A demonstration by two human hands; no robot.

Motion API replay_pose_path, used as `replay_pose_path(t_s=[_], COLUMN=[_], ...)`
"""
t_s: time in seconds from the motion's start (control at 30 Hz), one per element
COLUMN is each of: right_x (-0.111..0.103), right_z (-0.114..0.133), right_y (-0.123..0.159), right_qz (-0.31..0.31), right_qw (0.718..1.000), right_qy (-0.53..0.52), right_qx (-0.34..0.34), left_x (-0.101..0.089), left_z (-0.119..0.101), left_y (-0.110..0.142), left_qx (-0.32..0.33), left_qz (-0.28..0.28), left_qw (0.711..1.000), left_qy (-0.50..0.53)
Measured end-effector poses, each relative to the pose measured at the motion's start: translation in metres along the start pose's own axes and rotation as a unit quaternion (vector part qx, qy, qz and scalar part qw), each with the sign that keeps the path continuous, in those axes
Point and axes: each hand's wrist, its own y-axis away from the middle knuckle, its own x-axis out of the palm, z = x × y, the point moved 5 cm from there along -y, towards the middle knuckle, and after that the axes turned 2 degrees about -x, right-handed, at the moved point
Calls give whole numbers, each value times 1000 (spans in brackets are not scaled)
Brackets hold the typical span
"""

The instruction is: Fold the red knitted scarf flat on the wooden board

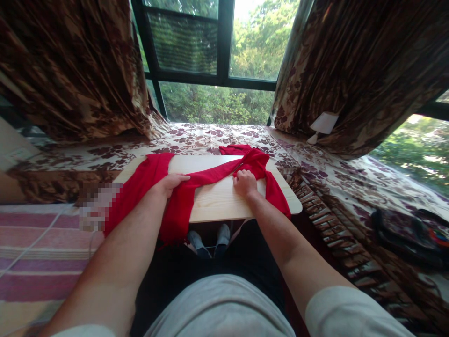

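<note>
A long red scarf (179,206) lies in loose folds across a small pale wooden table (214,202). One fringed end hangs over the near edge, and other parts drape over the left side and the right corner. My left hand (171,182) pinches the cloth left of centre, thumb and fingers pointing right. From there a narrow twisted strip runs up to the right. My right hand (245,182) is closed on a bunched part of the scarf near the right side; its fingertips are partly hidden.
A floral-covered window ledge (199,135) lies behind the table, with patterned curtains (115,70) on both sides. A small white lamp (324,122) stands at right. A dark bag (403,238) lies far right. A striped bedcover (38,248) is at left.
</note>
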Motion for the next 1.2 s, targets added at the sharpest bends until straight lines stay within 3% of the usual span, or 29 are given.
replay_pose_path(t_s=[0.4,0.6,0.93,1.07,1.2], right_x=[-1,1,-1,-7,-13], right_z=[1,0,1,11,46], right_y=[0,-1,0,2,17], right_qz=[11,15,2,-4,-8], right_qw=[1000,1000,1000,996,965], right_qy=[-2,1,-7,-37,-99], right_qx=[1,3,-20,-86,-241], left_x=[-5,-1,-7,-3,4], left_z=[2,3,0,-1,-2], left_y=[-3,-6,12,13,16], left_qx=[13,24,18,25,39], left_qz=[-11,11,8,19,24], left_qw=[1000,1000,996,994,989], left_qy=[14,-6,92,102,139])
